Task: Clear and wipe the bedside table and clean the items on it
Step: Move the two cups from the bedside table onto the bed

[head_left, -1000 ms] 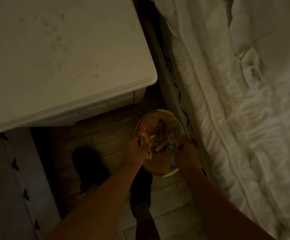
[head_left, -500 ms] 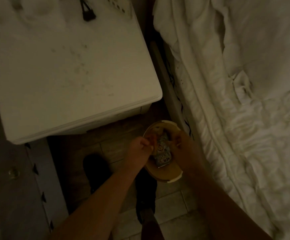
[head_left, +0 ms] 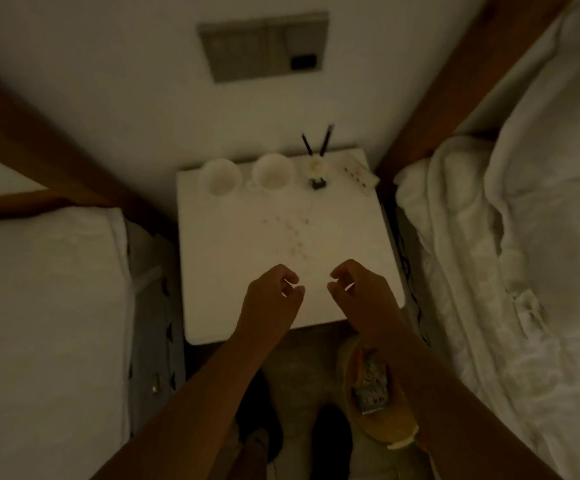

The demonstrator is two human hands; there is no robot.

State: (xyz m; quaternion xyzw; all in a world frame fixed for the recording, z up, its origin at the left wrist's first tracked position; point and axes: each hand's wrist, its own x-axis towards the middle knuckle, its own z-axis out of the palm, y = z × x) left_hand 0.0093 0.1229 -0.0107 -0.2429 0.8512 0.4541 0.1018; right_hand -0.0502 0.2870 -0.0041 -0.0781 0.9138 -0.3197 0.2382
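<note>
The white bedside table (head_left: 247, 258) stands between two beds, with crumbs (head_left: 295, 237) scattered over its middle. Along its back edge stand two white cups (head_left: 220, 176) (head_left: 272, 174), a small holder with two dark sticks (head_left: 316, 168) and a white remote-like strip (head_left: 359, 174). My left hand (head_left: 269, 299) and my right hand (head_left: 361, 292) hover over the table's front edge, fingers loosely curled, nothing in either. On the floor below my right forearm sits a round bin (head_left: 385, 424) with snack wrappers (head_left: 371, 386) inside.
A bed with white linen (head_left: 39, 323) lies on the left, and a rumpled white duvet (head_left: 510, 271) on the right. Wooden bed frames (head_left: 455, 91) run to the wall. A grey wall panel (head_left: 264, 46) sits above the table. My dark shoes (head_left: 257, 427) are on the floor.
My hands let go of the wrappers into the bin and rose over the table's front edge. The view tilted up from the floor to the table and wall.
</note>
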